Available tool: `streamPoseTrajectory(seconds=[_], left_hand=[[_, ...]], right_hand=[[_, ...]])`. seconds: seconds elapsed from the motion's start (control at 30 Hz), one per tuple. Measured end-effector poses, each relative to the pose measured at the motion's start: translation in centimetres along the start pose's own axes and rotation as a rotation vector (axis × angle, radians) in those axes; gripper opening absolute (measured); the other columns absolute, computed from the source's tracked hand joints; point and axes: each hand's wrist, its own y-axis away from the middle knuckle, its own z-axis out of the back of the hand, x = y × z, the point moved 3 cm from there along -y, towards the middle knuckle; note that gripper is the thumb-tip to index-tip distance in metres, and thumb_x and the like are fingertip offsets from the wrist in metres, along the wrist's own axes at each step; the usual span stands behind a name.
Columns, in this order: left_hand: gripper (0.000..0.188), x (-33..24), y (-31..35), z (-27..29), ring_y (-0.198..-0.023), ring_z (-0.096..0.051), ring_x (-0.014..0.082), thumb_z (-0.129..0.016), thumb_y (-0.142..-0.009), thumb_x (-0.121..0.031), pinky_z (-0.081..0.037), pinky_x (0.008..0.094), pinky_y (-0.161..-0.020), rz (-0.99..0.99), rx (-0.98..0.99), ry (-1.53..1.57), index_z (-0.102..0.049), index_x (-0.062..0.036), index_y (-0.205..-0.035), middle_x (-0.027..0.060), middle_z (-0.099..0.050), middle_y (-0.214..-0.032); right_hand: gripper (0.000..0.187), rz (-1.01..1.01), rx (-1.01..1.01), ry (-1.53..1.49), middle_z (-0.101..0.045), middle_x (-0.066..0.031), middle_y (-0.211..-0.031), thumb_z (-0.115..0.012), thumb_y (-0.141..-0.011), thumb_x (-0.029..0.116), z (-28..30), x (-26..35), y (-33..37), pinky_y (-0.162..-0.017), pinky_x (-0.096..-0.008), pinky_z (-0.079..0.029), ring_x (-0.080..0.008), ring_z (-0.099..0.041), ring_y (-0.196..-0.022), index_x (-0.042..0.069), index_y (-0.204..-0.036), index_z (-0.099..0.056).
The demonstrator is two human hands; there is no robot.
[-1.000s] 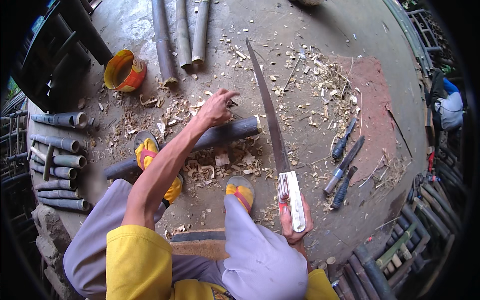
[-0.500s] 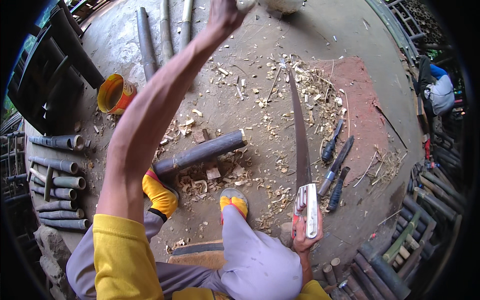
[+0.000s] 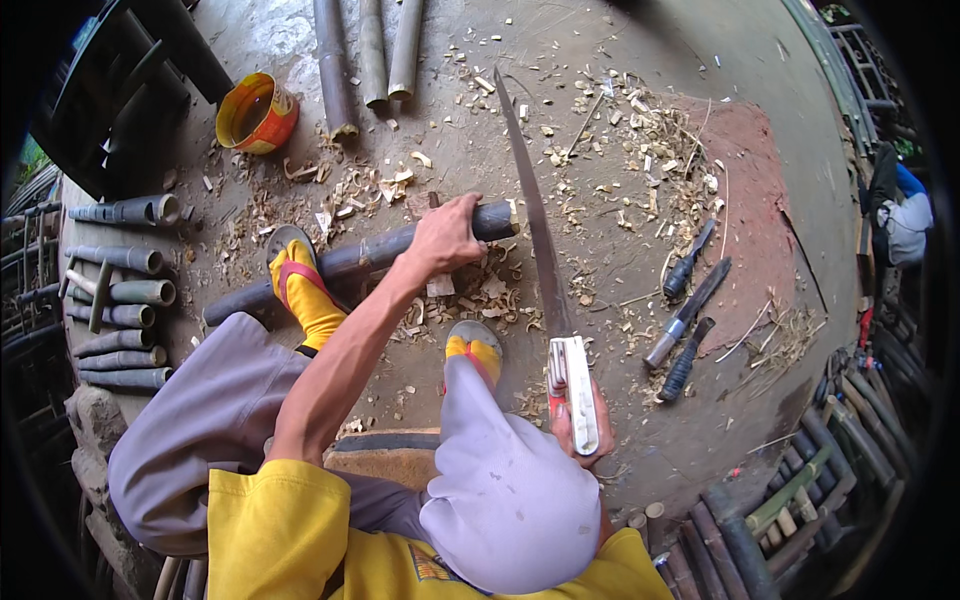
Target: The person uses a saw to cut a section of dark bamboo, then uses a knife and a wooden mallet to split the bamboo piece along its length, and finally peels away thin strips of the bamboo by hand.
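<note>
My left hand [image 3: 450, 238] lies over the right part of a dark bamboo pole [image 3: 372, 252], its fingers wrapped round it. The pole slants across the ground, its cut right end a little higher than its left. Against it rests my left foot [image 3: 305, 292], in a yellow sock and sandal. A pull saw [image 3: 534, 215] is gripped by its white and red handle in my right hand [image 3: 602, 418]. Its long blade points away from me, just right of the pole's cut end and seemingly apart from it. Wood blocks [image 3: 422, 204] show beside the pole, partly hidden.
Knives and a dark-handled chisel-like tool [image 3: 682, 265] lie at the right near a reddish patch. Shavings [image 3: 480, 295] litter the ground. A yellow-red bucket [image 3: 258, 113] stands far left, near several bamboo poles [image 3: 372, 60]. Cut bamboo pieces [image 3: 125, 290] line the left side. A person [image 3: 905, 215] is far right.
My left hand has come down from the far side onto the bamboo pole. My left foot has moved forward to the pole. The saw has shifted left and away from me.
</note>
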Motion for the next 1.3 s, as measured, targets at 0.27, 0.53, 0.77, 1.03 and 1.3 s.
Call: streamPoseTrajectory(seconds=[0.27, 0.53, 0.77, 1.03, 1.3], left_hand=[[0.059, 0.4, -0.7, -0.1, -0.094, -0.062, 0.0352, -0.061, -0.071, -0.043, -0.05, 0.0425, -0.081, -0.017, 0.057, -0.134, -0.055, -0.0027, -0.115, 0.0183, -0.063, -0.104], [0.053, 0.3, -0.7, -0.8, -0.075, -0.064, 0.0372, -0.042, -0.088, -0.05, -0.05, 0.0471, -0.066, 0.024, -0.053, -0.057, -0.061, -0.0005, -0.089, 0.0209, -0.065, -0.079], [0.051, -0.7, -1.1, -0.4, -0.08, -0.063, 0.0382, -0.042, -0.087, -0.049, -0.048, 0.0483, -0.072, 0.1, 0.014, -0.11, -0.06, -0.0024, -0.097, 0.0204, -0.064, -0.086], [0.049, -0.2, -0.6, -0.3, -0.079, -0.063, 0.0366, -0.043, -0.086, -0.049, -0.048, 0.0468, -0.072, 0.08, -0.009, -0.134, -0.061, -0.0038, -0.094, 0.0182, -0.065, -0.085], [0.047, 0.8, -0.4, -0.8, -0.078, -0.063, 0.0348, -0.044, -0.086, -0.048, -0.047, 0.0448, -0.074, 0.035, -0.05, -0.178, -0.062, -0.0047, -0.095, 0.0162, -0.065, -0.085]], right_hand=[[0.05, 0.153, -0.01, -0.016, -0.065, -0.0232, -0.104, -0.064, -0.075, 0.003, -2.9, -1.0, 0.2, -0.073, -0.0337, -0.056, -0.0276, -0.069, -0.084, -0.012, -0.121, -0.05], [0.049, 0.146, 0.027, 0.01, -0.065, -0.0227, -0.102, -0.064, -0.075, 0.002, -2.4, -1.3, 1.0, -0.071, -0.0334, -0.056, -0.0271, -0.069, -0.083, -0.012, -0.12, -0.051], [0.048, 0.224, 0.005, 0.019, -0.066, -0.0228, -0.101, -0.066, -0.074, 0.002, -1.7, -0.1, 1.0, -0.07, -0.033, -0.055, -0.0284, -0.069, -0.082, -0.012, -0.118, -0.053], [0.046, 0.049, 0.147, 0.137, -0.066, -0.0223, -0.101, -0.067, -0.073, 0.004, -0.1, 1.8, 2.4, -0.067, -0.032, -0.055, -0.0278, -0.07, -0.082, -0.011, -0.115, -0.055], [0.044, 0.054, 0.162, 0.034, -0.065, -0.0226, -0.103, -0.065, -0.075, 0.006, -0.6, 1.0, 3.7, -0.068, -0.0335, -0.055, -0.0282, -0.07, -0.083, -0.011, -0.115, -0.056]])
